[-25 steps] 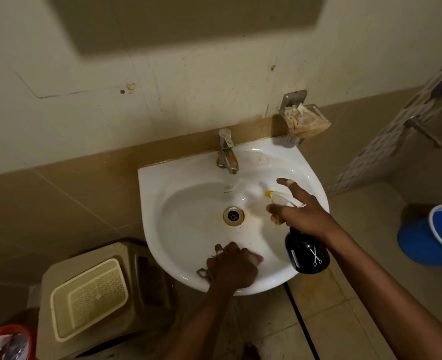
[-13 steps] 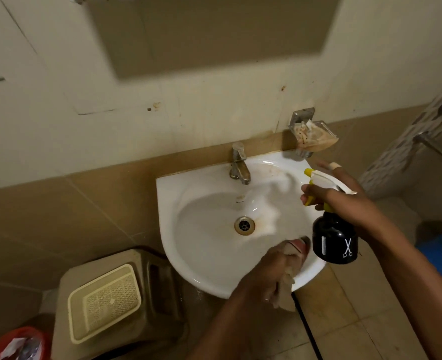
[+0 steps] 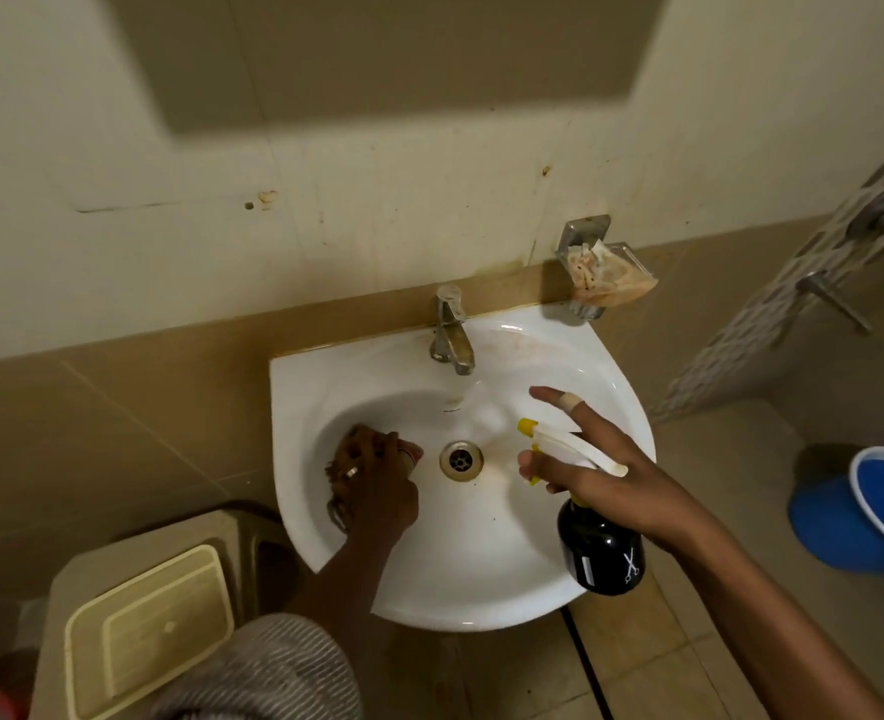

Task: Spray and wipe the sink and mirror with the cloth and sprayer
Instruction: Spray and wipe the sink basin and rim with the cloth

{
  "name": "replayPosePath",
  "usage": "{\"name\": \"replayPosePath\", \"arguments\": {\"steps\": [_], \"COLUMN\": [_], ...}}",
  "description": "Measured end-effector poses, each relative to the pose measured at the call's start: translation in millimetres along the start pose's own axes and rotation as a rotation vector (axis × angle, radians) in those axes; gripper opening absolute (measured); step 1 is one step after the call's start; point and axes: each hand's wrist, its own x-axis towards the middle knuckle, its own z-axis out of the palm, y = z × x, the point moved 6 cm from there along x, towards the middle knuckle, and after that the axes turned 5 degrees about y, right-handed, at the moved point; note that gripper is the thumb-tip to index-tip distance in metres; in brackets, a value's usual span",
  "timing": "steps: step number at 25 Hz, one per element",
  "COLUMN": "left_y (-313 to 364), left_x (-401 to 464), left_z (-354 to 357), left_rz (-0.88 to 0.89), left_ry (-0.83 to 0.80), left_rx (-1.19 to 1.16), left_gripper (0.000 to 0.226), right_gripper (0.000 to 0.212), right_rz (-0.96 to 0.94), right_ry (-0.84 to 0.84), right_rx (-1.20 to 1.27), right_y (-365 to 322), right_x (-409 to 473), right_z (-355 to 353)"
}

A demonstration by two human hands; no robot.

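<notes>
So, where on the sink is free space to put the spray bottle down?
Free: the flat rim corner right of the tap, under the soap dish; also the rim corner left of the tap. Crowded: the basin, where the left hand wipes beside the drain.

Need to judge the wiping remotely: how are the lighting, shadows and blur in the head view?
Head view: dim, warm light; a large soft shadow on the wall above the sink; wide-angle bending at the edges; left hand on the cloth slightly smeared; right hand and sprayer fairly sharp.
</notes>
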Motion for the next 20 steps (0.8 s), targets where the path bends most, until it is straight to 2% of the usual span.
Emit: {"name": "replayPosePath", "arguments": {"steps": [3,8,14,16,19,20], "left_y": [12,58,101,129,177,187], "left_x": [11,-6,-37,-52,-64,-64], "left_z": [29,71,93,94,87,83], "left_rz": [0.008,0.111,0.14,0.136,-0.01,-0.064], "left_ry": [-0.066,-0.095,-0.218,-0.333,-0.537,-0.555], "left_rx": [-0.051,-0.088,-0.167,-0.305,-0.666,-0.749], "left_gripper": [0.067,0.049,0.056,0.051,0.04,0.039], "right_gripper": [0.063,0.063,0.062,0.061,0.061,0.06], "right_rz": [0.03,0.068,0.043,0.032,0.014,0.014], "right_ry": [0.016,0.07,0.118,0.142,0.178,0.184], "right_rx": [0.001,0.022,0.052,0.048,0.045,0.046], "right_y": [15,31,32,30,26,25], "right_x": [-4,-10,-11,-12,-17,-19], "right_z": [-13,-37,-57,-63,-77,-84]}}
